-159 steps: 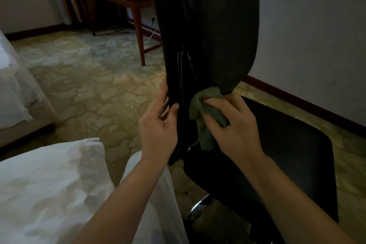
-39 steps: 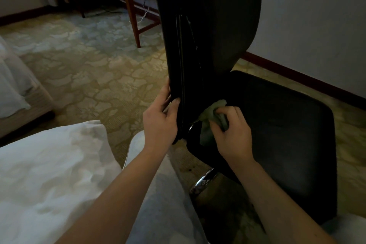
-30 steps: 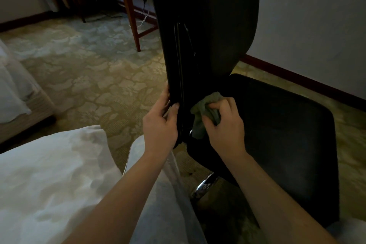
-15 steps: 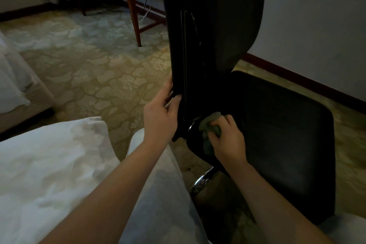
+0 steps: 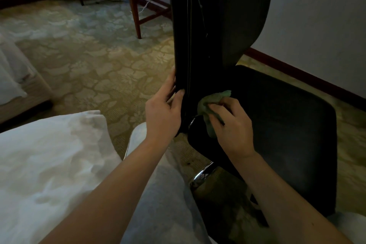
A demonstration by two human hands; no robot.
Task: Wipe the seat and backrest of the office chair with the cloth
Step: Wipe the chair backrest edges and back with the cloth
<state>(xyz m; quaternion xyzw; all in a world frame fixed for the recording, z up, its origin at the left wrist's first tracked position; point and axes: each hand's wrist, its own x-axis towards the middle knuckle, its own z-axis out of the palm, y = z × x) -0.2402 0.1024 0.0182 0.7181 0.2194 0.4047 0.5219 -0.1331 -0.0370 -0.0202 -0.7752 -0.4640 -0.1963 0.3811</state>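
The black office chair stands sideways in front of me, its tall backrest point(image 5: 223, 16) rising out of the top of the view and its dark seat point(image 5: 285, 128) spreading to the right. My left hand point(image 5: 163, 113) grips the near edge of the backrest, thumb on the front side. My right hand point(image 5: 230, 125) holds a crumpled green cloth point(image 5: 210, 105) and presses it into the corner where the backrest meets the seat. Part of the cloth is hidden under my fingers.
White bedding point(image 5: 49, 174) lies at lower left, another bed point(image 5: 11, 77) at the far left. A wooden desk leg point(image 5: 134, 6) and a cable stand behind on the patterned carpet point(image 5: 89, 55). The chair's chrome base point(image 5: 202, 176) shows below the seat. A wall point(image 5: 320, 16) is close on the right.
My right hand with the cloth has rubbed down and up again at the backrest-seat joint, now slightly higher than half a second ago. My left hand has kept its grip on the backrest edge.
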